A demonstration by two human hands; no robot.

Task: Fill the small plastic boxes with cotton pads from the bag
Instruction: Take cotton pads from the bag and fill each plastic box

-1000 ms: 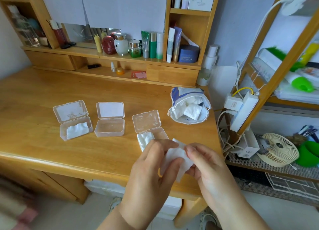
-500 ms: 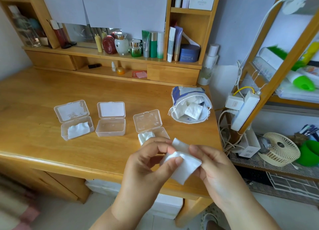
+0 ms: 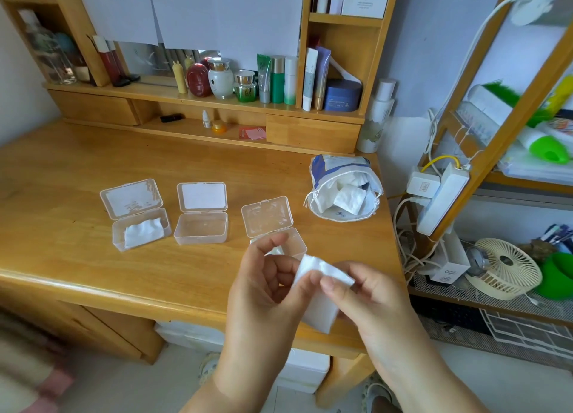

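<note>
I pinch a white cotton pad [image 3: 322,291] between my left hand [image 3: 266,291] and right hand [image 3: 369,298], over the desk's [image 3: 77,257] front edge. The right-most box [image 3: 279,226] sits open just behind.

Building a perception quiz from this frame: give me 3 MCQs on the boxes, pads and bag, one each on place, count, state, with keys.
1. Where does the bag of cotton pads lie relative to the boxes?
A left B right C on the shelf
2. How many clear plastic boxes stand on the desk?
A two B three C four
3. The middle box is:
A open, empty B open, full C closed

Keys: B, the bag lies by the desk's right edge; B, three boxes in a row; A, its lid stands up and nothing is inside.
</note>
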